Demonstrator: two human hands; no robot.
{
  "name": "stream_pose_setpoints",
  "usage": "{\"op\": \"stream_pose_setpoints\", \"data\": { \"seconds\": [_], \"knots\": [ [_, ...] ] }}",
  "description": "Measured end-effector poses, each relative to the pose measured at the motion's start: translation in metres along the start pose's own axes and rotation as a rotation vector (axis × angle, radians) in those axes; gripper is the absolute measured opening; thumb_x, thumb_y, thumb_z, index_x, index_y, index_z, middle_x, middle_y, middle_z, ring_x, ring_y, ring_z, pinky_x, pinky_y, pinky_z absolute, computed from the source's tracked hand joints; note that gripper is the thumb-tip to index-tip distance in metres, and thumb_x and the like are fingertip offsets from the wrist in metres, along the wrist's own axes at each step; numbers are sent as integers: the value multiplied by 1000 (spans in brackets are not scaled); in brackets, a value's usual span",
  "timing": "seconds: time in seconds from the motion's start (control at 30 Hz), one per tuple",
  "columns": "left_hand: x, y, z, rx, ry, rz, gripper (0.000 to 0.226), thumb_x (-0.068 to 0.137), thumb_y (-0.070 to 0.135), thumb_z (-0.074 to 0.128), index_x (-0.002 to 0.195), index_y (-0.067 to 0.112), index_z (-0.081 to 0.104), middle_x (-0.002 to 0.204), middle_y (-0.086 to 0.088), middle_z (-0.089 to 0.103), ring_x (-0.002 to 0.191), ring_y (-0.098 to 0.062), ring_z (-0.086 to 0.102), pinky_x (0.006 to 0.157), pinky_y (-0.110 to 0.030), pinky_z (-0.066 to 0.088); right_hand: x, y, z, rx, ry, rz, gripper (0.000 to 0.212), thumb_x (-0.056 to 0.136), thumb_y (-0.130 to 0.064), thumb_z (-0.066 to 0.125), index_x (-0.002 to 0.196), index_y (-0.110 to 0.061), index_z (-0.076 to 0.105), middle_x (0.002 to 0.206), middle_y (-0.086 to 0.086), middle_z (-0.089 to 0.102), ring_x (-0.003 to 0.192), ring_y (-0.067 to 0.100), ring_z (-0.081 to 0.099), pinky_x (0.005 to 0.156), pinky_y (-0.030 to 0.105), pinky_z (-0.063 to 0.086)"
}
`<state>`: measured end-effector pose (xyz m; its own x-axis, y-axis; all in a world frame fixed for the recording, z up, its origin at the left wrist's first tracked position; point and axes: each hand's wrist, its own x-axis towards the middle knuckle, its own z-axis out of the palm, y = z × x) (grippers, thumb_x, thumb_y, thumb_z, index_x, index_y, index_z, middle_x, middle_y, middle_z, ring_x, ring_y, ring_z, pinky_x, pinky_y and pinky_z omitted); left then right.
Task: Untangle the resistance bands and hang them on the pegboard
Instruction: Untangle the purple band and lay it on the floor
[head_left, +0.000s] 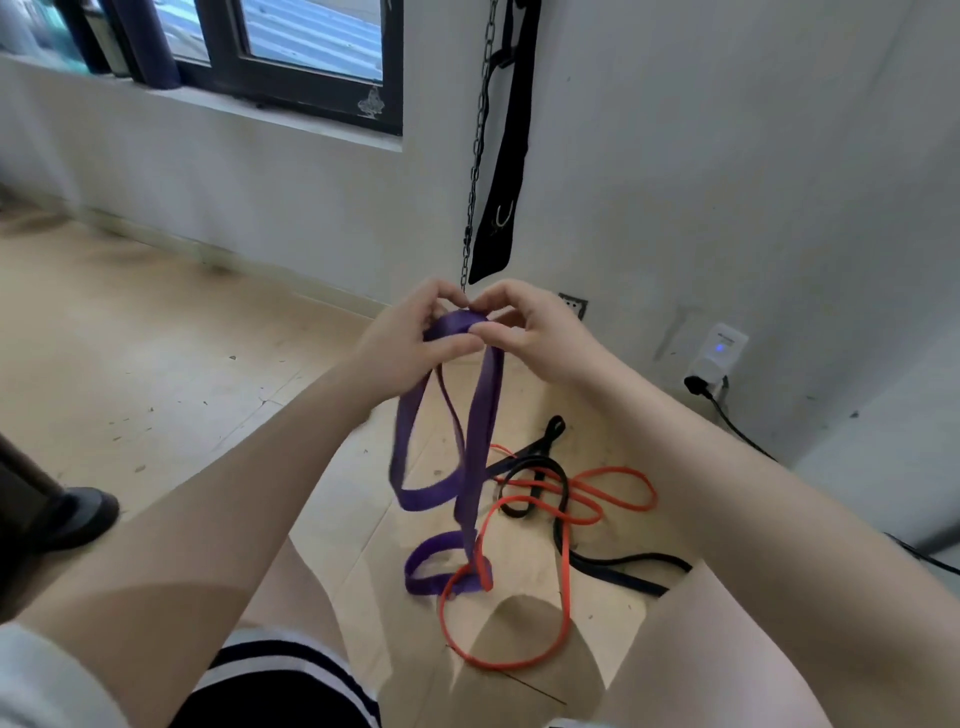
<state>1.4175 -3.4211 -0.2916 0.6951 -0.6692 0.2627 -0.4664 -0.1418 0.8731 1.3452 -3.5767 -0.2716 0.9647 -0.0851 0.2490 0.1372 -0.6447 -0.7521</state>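
Purple band (470, 415) pinched by both hands' fingers (457, 343).

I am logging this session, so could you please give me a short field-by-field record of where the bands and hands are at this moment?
left hand: pinching the top of the purple band
right hand: pinching the same fold, close beside the left
purple band: lifted, loops hanging down, lowest loop on the floor
orange band: on the floor, crossing the purple band's lowest loop
black band: on the floor, interlaced with the orange band
floor: light wood
pegboard: not in view
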Motion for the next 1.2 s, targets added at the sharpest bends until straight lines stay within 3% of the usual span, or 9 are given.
{"op": "stream_pose_setpoints", "data": {
  "seconds": [0.13, 0.23, 0.3, 0.43, 0.6, 0.7, 0.8, 1.03, 1.2],
  "knots": [
    [8, 5, -1, 78, -3, 37, 26, 73, 35, 68, 94, 29, 54, 88, 0, 67, 80, -22, 64, 83, -35, 50, -8, 17, 14, 457, -63, 149, 33, 93, -25, 54, 120, -10, 45, 100, 1, 62, 90, 12, 63, 85, 29, 53],
    [6, 5, 5, 73, -8, 47, 22, 82, 27, 66, 101, 26, 55, 94, 2, 65, 84, -16, 62, 89, -34, 50, -24, 40, 37, 729, -233, 231, 75, 70, -61, 64, 121, -8, 49, 108, 5, 59, 99, 16, 59, 90, 26, 50],
    [2, 6, 4, 11, 50, 28, 19, 87, 19, 62, 105, 24, 56, 91, 3, 63, 80, -13, 61, 86, -29, 50, -38, 54, 48, 659, -277, 302, 71, 62, -54, 74, 119, -16, 52, 108, 0, 60, 105, 15, 58, 92, 29, 50],
    [-6, 5, -4, -143, 166, -8, 17, 90, 11, 56, 107, 15, 58, 85, 4, 62, 75, -11, 60, 78, -19, 51, -50, 71, 56, 318, -223, 365, 37, 83, -13, 66, 116, -18, 49, 103, 2, 60, 98, 23, 63, 83, 38, 56],
    [-22, -14, -19, -221, 231, -92, 15, 93, 13, 53, 106, 19, 55, 80, 3, 58, 70, -10, 58, 71, -19, 50, -32, 60, 36, 107, -47, 221, 31, 90, -14, 57, 119, -20, 48, 99, -5, 58, 93, 12, 59, 81, 23, 48],
    [-33, -29, -40, -92, 24, -212, 24, 89, 23, 58, 110, 34, 52, 77, 1, 57, 66, -13, 57, 72, -32, 51, -11, 35, 8, 147, 77, 152, 30, 91, -13, 57, 118, -21, 51, 102, -8, 62, 95, 6, 60, 84, 22, 47],
    [-39, -27, -41, 88, -165, -256, 34, 83, 32, 65, 115, 38, 53, 86, 7, 63, 75, -9, 63, 70, -23, 49, 7, 2, -1, 216, 81, 75, 28, 89, -8, 59, 114, -19, 55, 97, -6, 64, 90, 8, 62, 91, 28, 51],
    [-25, -8, -35, -282, 180, -46, 32, 88, 12, 58, 116, 26, 50, 92, 6, 60, 87, -14, 61, 76, -26, 52, 40, -68, 5, 191, 77, -100, 27, 84, -10, 65, 108, -20, 55, 97, -6, 65, 88, 4, 63, 78, 19, 51],
    [-19, -8, -42, -368, 212, -52, 47, 90, 10, 57, 129, 28, 38, 97, 0, 64, 87, -14, 63, 73, -21, 52, 57, -71, -3, 118, 101, -49, 23, 84, -22, 66, 105, -19, 57, 94, -4, 66, 87, 8, 64, 74, 19, 50]
  ]
}}
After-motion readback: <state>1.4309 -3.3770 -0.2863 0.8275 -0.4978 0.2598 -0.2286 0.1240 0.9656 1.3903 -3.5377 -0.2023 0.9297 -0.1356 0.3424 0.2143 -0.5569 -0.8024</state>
